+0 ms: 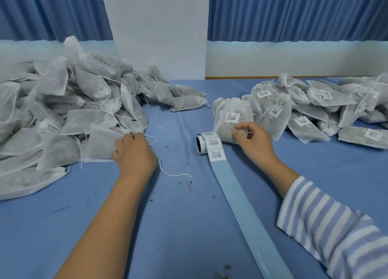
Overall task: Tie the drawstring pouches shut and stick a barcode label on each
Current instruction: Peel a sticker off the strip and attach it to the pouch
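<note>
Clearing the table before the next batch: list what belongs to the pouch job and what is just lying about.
Job: labelled pouch in right hand; unlabelled pile, left hand on it; labelled pile; label roll.
Lying about: spent backing strip; loose string; crumbs.

Pouches (233, 119) matt non-woven cloth; label roll (206, 145) glossy paper; tablecloth (178, 215) matt.

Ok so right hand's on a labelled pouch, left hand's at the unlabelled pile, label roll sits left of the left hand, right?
No: the head view shows the label roll between the hands, beside the labelled pouch the right hand holds, not left of the left hand. Rest holds.
</note>
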`<action>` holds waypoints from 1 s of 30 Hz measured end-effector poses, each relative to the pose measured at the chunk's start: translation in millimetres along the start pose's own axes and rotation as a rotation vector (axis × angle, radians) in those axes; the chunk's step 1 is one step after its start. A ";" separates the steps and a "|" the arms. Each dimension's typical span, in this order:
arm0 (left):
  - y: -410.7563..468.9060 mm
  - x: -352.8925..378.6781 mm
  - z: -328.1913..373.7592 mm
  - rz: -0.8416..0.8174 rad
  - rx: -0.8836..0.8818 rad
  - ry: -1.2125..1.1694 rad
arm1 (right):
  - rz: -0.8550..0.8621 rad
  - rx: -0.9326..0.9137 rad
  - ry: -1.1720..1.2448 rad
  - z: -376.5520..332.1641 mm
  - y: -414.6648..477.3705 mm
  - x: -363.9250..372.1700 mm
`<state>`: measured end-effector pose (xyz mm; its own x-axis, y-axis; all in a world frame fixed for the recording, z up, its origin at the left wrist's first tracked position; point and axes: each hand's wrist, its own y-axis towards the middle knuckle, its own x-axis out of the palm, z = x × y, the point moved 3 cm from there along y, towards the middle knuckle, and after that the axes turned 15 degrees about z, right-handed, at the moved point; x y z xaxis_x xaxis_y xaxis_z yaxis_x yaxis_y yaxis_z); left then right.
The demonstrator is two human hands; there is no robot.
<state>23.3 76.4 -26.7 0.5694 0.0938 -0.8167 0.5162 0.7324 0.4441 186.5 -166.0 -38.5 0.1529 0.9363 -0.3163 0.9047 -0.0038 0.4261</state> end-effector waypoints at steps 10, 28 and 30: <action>7.1 8.7 -8.8 -0.059 0.102 -0.047 | -0.085 -0.327 -0.564 2.9 3.2 9.5; -26.1 -23.3 46.9 0.121 0.512 -0.605 | -0.132 -0.360 0.019 -54.3 -36.1 11.5; -30.6 -26.1 51.7 0.138 0.572 -0.639 | -0.213 -0.378 0.030 -62.0 -46.4 14.7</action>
<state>25.7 16.6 0.0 0.8123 -0.3658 -0.4541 0.5605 0.2749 0.7812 122.2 -130.3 -10.3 -0.0380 0.9120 -0.4085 0.7049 0.3142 0.6359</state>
